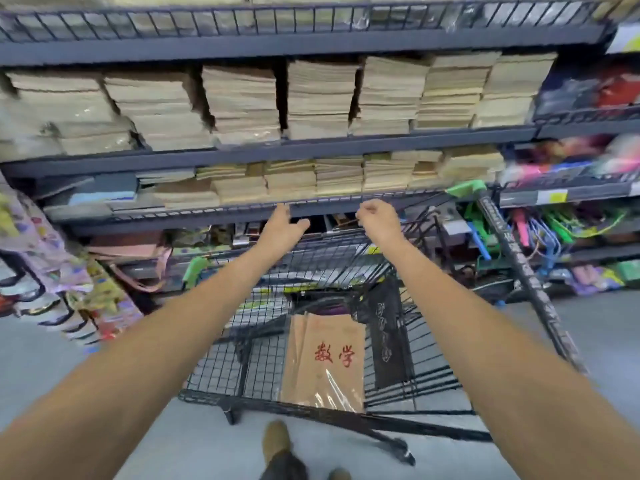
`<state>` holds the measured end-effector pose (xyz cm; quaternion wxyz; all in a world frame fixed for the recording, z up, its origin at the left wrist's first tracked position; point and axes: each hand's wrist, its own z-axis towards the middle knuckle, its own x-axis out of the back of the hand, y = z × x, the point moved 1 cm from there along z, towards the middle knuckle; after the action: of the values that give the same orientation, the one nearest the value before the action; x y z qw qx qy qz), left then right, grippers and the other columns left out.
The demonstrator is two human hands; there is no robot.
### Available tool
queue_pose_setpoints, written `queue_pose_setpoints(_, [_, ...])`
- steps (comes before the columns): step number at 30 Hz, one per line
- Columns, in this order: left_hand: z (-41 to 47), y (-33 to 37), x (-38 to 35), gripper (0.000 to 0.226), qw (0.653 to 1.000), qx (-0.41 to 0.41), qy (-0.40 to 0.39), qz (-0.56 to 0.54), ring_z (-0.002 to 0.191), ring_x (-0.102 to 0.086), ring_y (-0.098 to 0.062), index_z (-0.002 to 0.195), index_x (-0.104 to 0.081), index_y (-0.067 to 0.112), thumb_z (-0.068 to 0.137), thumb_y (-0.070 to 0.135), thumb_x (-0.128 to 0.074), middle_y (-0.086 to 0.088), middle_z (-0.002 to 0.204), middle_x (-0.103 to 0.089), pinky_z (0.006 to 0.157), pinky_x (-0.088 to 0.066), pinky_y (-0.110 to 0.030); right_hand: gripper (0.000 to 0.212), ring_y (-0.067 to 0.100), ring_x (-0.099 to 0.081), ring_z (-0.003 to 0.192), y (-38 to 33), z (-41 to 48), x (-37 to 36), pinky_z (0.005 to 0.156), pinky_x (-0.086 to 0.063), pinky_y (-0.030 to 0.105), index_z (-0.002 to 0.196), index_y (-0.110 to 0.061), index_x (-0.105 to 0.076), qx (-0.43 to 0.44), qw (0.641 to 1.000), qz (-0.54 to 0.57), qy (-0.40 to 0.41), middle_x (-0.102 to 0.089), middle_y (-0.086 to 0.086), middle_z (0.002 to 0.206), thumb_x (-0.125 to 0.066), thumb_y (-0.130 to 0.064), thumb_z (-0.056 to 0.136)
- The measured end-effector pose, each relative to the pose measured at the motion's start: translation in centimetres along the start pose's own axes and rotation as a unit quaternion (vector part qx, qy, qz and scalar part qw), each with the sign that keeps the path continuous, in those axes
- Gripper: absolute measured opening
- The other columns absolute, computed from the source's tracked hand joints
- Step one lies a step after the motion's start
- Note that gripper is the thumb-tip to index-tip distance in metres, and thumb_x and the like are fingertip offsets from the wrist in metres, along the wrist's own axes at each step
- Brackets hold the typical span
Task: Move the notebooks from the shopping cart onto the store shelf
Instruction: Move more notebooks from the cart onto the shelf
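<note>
Kraft-paper notebook pack (325,362), film-wrapped and lying in the black wire cart (221,368), probably light, floppy and slick, so best pinched along one long edge; well above it, at the shelf rail (194,213), the left hand (282,226) shows fingers apart and empty, while the right hand (379,216) shows fingers curled, on what cannot be told.

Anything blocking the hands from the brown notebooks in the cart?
Nothing visible. The brown notebooks sit uncovered in the cart, open from above. Left hand and right hand are up by the shelf rail, both empty.
</note>
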<state>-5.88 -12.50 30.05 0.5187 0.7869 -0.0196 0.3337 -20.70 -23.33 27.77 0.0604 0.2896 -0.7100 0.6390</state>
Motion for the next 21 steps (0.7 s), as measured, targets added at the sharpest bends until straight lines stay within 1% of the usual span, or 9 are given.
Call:
queue_pose_setpoints(3, [0.2, -4.2, -4.1, 0.061, 0.996, 0.079, -0.037, -0.004, 0.114, -0.052, -0.019, 0.146, -0.025, 0.005, 0.096, 0.028, -0.051, -0.009, 0.146, -0.039, 0.083, -0.036, -0.022, 0.016, 0.018, -0.04, 0.077, 6.2, 0.5, -2.0, 0.082, -0.039, 0.027, 0.08, -0.017, -0.056, -0.061, 0.997, -0.036, -0.027, -0.051, 0.002, 0.079, -0.047, -0.013, 0.093])
queue_pose_setpoints(5, [0.0, -6.9, -6.2, 0.058, 0.992, 0.105, -0.069, -0.001, 0.118, -0.049, -0.022, 0.143, -0.028, 0.004, 0.095, 0.026, -0.052, -0.008, 0.138, -0.046, 0.085, -0.034, -0.022, 0.019, 0.024, -0.047, 0.07, 9.6, 0.1, -3.2, 0.077, -0.039, 0.034, 0.073, -0.01, -0.052, -0.099, 0.994, -0.029, -0.038, -0.053, 0.01, 0.075, -0.046, -0.007, 0.091])
queue_pose_setpoints(7, [-0.2, -9.5, -8.0, 0.045, 0.986, 0.131, -0.1, 0.006, 0.099, -0.052, -0.018, 0.135, -0.037, 0.005, 0.096, 0.02, -0.051, -0.004, 0.115, -0.051, 0.072, -0.036, -0.016, 0.018, 0.025, -0.05, 0.071, 12.3, -0.6, -4.2, 0.071, -0.042, 0.035, 0.077, -0.001, -0.056, -0.135, 0.988, -0.042, -0.053, -0.059, 0.019, 0.082, -0.045, -0.004, 0.091])
queue_pose_setpoints(9, [-0.2, -12.1, -9.4, 0.02, 0.978, 0.175, -0.113, 0.013, 0.074, -0.049, -0.012, 0.113, -0.046, 0.01, 0.095, 0.016, -0.051, -0.003, 0.097, -0.053, 0.052, -0.038, -0.011, 0.021, 0.022, -0.047, 0.069, 14.7, -1.6, -5.1, 0.058, -0.037, 0.029, 0.074, -0.005, -0.056, -0.173, 0.981, -0.056, -0.066, -0.053, 0.008, 0.072, -0.046, -0.004, 0.092])
queue_pose_setpoints(11, [0.0, -15.0, -10.6, 0.02, 0.968, 0.219, -0.123, 0.019, 0.081, -0.053, -0.016, 0.11, -0.052, 0.006, 0.094, 0.018, -0.052, -0.006, 0.103, -0.06, 0.065, -0.043, -0.015, 0.015, 0.023, -0.053, 0.082, 17.3, -2.2, -6.3, 0.061, -0.036, 0.024, 0.087, -0.002, -0.063, -0.196, 0.975, -0.066, -0.086, -0.056, 0.006, 0.082, -0.049, -0.005, 0.092])
queue_pose_setpoints(13, [0.1, -17.7, -11.7, 0.04, 0.954, 0.261, -0.148, 0.017, 0.112, -0.053, -0.024, 0.13, -0.049, 0.006, 0.094, 0.022, -0.054, -0.011, 0.131, -0.053, 0.092, -0.041, -0.025, 0.021, 0.015, -0.06, 0.087, 19.7, -3.0, -7.5, 0.064, -0.04, 0.017, 0.108, -0.005, -0.064, -0.226, 0.964, -0.065, -0.122, -0.063, 0.003, 0.087, -0.049, -0.008, 0.093])
queue_pose_setpoints(16, [-0.1, -20.9, -12.9, 0.056, 0.938, 0.304, -0.168, 0.012, 0.131, -0.042, -0.029, 0.143, -0.034, 0.005, 0.093, 0.017, -0.056, -0.012, 0.145, -0.04, 0.109, -0.032, -0.035, 0.016, -0.013, -0.055, 0.055, 22.9, -4.1, -9.5, 0.062, -0.045, 0.011, 0.093, -0.015, -0.06, -0.256, 0.952, -0.075, -0.148, -0.063, -0.016, 0.062, -0.051, -0.002, 0.092])
queue_pose_setpoints(19, [0.2, -24.0, -14.2, 0.061, 0.919, 0.337, -0.199, 0.04, 0.132, -0.04, -0.028, 0.147, -0.026, 0.006, 0.095, 0.021, -0.054, -0.008, 0.15, -0.031, 0.104, -0.034, -0.033, 0.019, 0.015, -0.063, 0.09, 26.2, -5.0, -11.7, 0.083, -0.047, 0.035, 0.1, 0.004, -0.065, -0.286, 0.93, -0.139, -0.185, -0.066, 0.015, 0.101, -0.053, -0.008, 0.091])
queue_pose_setpoints(21, [0.3, -25.8, -15.1, 0.06, 0.908, 0.349, -0.22, 0.071, 0.134, -0.037, -0.027, 0.148, -0.025, 0.008, 0.096, 0.025, -0.051, -0.008, 0.152, -0.029, 0.103, -0.032, -0.03, 0.028, 0.024, -0.059, 0.095, 27.9, -6.0, -12.6, 0.079, -0.045, 0.03, 0.115, 0.002, -0.06, -0.323, 0.915, -0.142, -0.196, -0.062, 0.018, 0.115, -0.051, -0.012, 0.091])
